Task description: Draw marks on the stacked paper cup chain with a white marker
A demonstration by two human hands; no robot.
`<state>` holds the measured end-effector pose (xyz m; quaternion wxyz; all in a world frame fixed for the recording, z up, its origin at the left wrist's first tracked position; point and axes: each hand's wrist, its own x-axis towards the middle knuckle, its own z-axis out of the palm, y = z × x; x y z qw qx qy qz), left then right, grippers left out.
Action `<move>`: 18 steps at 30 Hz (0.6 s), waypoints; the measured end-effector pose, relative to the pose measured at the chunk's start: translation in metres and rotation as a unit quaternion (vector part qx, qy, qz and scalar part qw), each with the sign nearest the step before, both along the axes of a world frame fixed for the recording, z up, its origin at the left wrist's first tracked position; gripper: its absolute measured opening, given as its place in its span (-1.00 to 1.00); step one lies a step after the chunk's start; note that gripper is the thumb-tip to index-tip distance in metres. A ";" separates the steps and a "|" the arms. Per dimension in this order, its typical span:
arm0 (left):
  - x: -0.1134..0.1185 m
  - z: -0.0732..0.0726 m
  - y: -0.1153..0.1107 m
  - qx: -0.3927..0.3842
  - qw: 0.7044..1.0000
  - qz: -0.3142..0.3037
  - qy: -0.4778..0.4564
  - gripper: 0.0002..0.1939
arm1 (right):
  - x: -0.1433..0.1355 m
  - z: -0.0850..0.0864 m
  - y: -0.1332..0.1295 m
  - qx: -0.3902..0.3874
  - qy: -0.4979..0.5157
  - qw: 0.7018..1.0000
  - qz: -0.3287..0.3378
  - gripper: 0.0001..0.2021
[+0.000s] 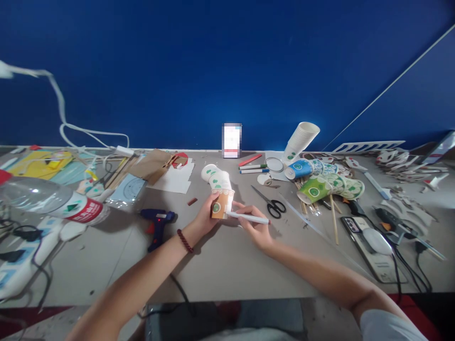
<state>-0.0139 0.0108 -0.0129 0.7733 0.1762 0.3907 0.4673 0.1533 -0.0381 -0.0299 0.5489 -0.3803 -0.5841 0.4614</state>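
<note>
My left hand (205, 215) is wrapped round the lower side of an orange-brown paper cup (224, 199) with a round emblem. White paper cups with green leaf prints (219, 181) run on from it toward the back in a curved row. In my right hand (259, 231), a white marker (254, 218) lies pinched between the fingers. Its tip points left, at the cup's lower right side; whether it touches cannot be made out. A dark red stub (192, 201) lies just left of the cups, and black-handled scissors (273, 206) rest to the right.
A blue glue gun (156, 222) lies at left, near a large water bottle (71, 203) and a power strip (28, 255). Markers (254, 169), a tilted cup stack (300, 139) and green cups (316, 189) sit behind right. A phone (369, 251) lies at right.
</note>
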 end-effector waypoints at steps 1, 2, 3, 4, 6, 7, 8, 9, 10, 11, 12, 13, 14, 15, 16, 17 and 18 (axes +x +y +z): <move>0.000 0.000 0.000 0.004 1.000 -0.005 -0.002 -0.62 | 0.000 -0.002 0.000 -0.006 0.003 1.000 -0.006 -0.79; 0.000 0.001 0.000 0.010 1.000 -0.012 -0.005 -0.61 | -0.001 -0.004 0.000 -0.013 0.005 1.000 -0.011 -0.79; 0.000 0.001 -0.001 0.016 1.000 -0.020 -0.008 -0.60 | -0.001 -0.006 0.000 -0.021 0.006 1.000 -0.016 -0.77; 0.000 0.000 -0.001 0.020 0.999 -0.025 -0.010 -0.60 | -0.001 -0.008 0.000 -0.027 0.008 0.999 -0.019 -0.76; 0.000 -0.001 -0.001 0.023 0.999 -0.024 -0.011 -0.60 | -0.002 -0.010 0.001 -0.034 0.013 0.999 -0.020 -0.75; 0.000 -0.002 -0.001 0.022 1.000 -0.020 -0.009 -0.60 | -0.002 -0.010 0.001 -0.035 0.017 0.999 -0.019 -0.76; 0.000 -0.002 -0.001 0.021 1.000 -0.016 -0.008 -0.60 | -0.002 -0.009 0.001 -0.036 0.021 0.999 -0.017 -0.77; 0.000 -0.003 -0.001 0.019 1.000 -0.010 -0.006 -0.60 | -0.002 -0.007 0.000 -0.034 0.025 0.999 -0.014 -0.78; 0.000 -0.003 -0.001 0.017 1.000 -0.005 -0.005 -0.61 | -0.002 -0.005 0.000 -0.031 0.026 0.999 -0.010 -0.80; -0.001 -0.003 -0.001 0.016 1.000 -0.001 -0.003 -0.62 | -0.001 -0.003 0.000 -0.027 0.026 0.999 -0.006 -0.81; -0.001 -0.003 -0.001 0.014 1.000 0.002 -0.001 -0.62 | -0.001 -0.001 0.000 -0.016 0.018 1.000 0.000 -0.82; -0.001 -0.003 -0.001 0.011 1.000 0.003 0.002 -0.63 | 0.000 0.001 -0.001 -0.005 0.013 1.000 0.006 -0.82; -0.001 -0.002 -0.001 0.007 1.000 0.003 0.005 -0.63 | 0.000 0.003 -0.001 0.002 0.010 1.000 0.010 -0.81; -0.001 -0.001 -0.001 0.002 1.000 0.003 0.009 -0.63 | 0.001 0.004 -0.001 0.009 0.006 1.000 0.015 -0.80; -0.001 -0.001 -0.001 -0.001 1.000 0.004 0.011 -0.63 | 0.002 0.005 -0.001 0.014 0.005 1.000 0.018 -0.80; -0.001 0.000 -0.001 -0.003 1.000 0.007 0.012 -0.63 | 0.002 0.005 -0.001 0.016 0.005 1.000 0.019 -0.80; -0.001 0.000 0.000 -0.002 1.000 0.009 0.012 -0.63 | 0.002 0.004 -0.001 0.017 0.005 1.000 0.020 -0.80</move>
